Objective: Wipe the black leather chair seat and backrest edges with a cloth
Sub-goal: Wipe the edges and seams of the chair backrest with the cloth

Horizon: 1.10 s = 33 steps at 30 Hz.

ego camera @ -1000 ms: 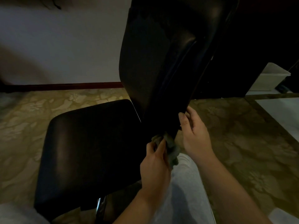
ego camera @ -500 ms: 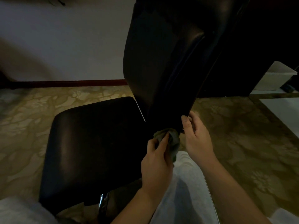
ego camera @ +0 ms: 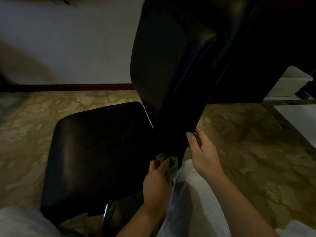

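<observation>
Black leather is what you are on: the backrest (ego camera: 171, 65) rises tilted above the seat (ego camera: 95, 147), and its lower edge looks like the step in hand. Your left hand (ego camera: 156, 183) pinches the bunched grey cloth (ego camera: 161, 157) against the backrest's bottom, just beside the seat's rear. Your right hand (ego camera: 201, 151) grips the edge a little higher, thumb on the near face. Next, likely, slide the cloth up that edge with firm pressure, moving your right hand clear.
</observation>
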### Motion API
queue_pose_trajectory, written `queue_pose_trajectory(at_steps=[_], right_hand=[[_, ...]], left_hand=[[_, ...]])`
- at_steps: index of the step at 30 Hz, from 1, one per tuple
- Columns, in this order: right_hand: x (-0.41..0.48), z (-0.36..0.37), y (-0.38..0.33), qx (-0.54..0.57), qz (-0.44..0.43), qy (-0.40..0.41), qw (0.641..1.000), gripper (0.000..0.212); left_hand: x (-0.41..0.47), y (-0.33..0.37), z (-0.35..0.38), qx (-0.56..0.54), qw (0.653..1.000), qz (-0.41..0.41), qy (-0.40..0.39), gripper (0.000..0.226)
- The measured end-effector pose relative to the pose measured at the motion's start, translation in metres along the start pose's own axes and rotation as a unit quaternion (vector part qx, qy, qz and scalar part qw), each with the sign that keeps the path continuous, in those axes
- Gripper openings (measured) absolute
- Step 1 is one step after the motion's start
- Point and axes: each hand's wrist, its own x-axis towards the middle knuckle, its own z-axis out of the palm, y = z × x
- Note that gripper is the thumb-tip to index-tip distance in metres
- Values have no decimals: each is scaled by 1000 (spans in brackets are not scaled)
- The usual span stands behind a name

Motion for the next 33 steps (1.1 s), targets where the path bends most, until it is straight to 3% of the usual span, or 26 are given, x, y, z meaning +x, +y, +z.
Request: queue_pose_trajectory(at_steps=[5,13,19,22,28,33], right_hand=[[0,0,1,-12,-1,6,1000,37],[1,-2,1,8,1,-4,1000,37],[1,0,3,18,0,-1,1000,36],[1,1,4,7,-2,6,1000,40],[1,0,4,0,-4,7,1000,39],[2,1,5,5,-7,11,1000,40]], left_hand=[[-3,21,-4,-74,994,63,39,42],[8,22,12,-117,993,11,24,35],[16,-7,13,35,997,-1,-66,43],[10,-8,5,12,999,10,-34,41],[-7,7,1,-114,984,120,64,53],[0,15,3,-173,972,128,98,58]])
